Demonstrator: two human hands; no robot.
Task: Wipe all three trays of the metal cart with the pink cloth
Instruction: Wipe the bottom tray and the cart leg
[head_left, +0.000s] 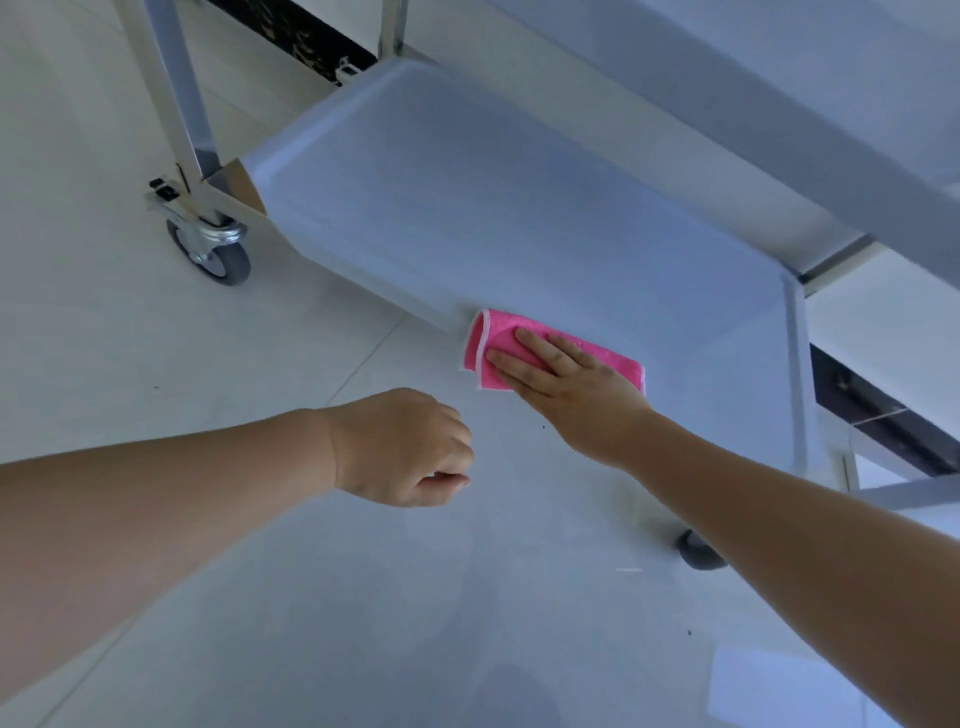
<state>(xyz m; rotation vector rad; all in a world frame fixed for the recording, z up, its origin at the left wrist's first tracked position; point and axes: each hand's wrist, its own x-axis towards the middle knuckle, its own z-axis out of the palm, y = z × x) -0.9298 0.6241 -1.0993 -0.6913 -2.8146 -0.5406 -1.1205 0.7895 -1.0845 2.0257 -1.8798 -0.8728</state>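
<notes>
A: Nearest us, left forearm across the lower frame; left hand (410, 449) hangs over the floor tiles (156, 415), fingers loosely curled, holding nothing.

B: And the other?

A: Right hand (566, 379) lies flat, fingers straight and together, pressing the pink cloth (485, 345) onto the near edge of the bottom tray (467, 208). Cloth is folded, its left end lapping over the tray's front lip.

B: Progress?

A: My read: lowest of the 3 trays is in hand. Its surface looks uniform, so I cannot tell which parts have been covered. Another tray (779, 104) juts overhead at upper right; whether it has been wiped, the view does not show. No 3rd tray visible.

B: Surroundings, left to right?

A: Cart leg (176, 104) at upper left, a caster (215, 254) below it with what looks like a brake tab. Second wheel (698, 553) showing near the right forearm. Dark strip along the wall base (301, 41) behind.

B: Obstructions?

A: Overhanging tray likely crowds reach to the far side; corner posts will likely need working around.
</notes>
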